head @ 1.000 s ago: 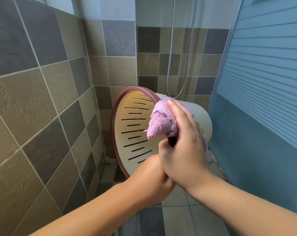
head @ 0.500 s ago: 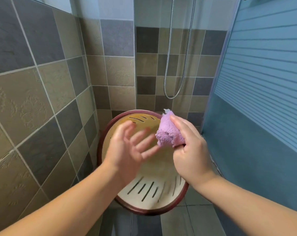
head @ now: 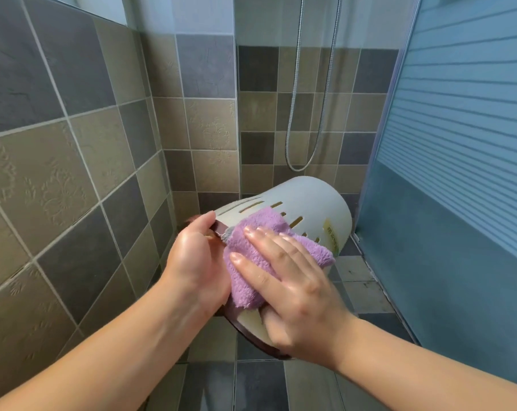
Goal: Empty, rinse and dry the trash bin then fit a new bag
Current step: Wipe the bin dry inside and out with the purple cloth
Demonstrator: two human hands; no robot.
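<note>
You are holding the trash bin (head: 307,209) on its side in the air in the middle of the shower stall, its closed base pointing toward one o'clock and its dark red rim toward seven. Your left hand (head: 196,259) is gripping that rim, fingers curled over the edge, while your right hand (head: 290,280) is pressing the purple cloth (head: 251,250) flat against the slotted wall, fingers straight and spread.

To dry it well, keep your palm flat so the whole cloth is bearing on the plastic, and keep turning the bin by the rim to bring each wet band under it (the slots are likely holding water, so work the cloth along them).

The bin's opening and inside are facing away from you, and its underside is out of sight, so whether those are dry cannot be judged. The yellowish label at three o'clock on the wall is too small to read. No new bag is in view.

Beyond the bin, a shower hose (head: 316,143) is hanging at twelve o'clock.
</note>
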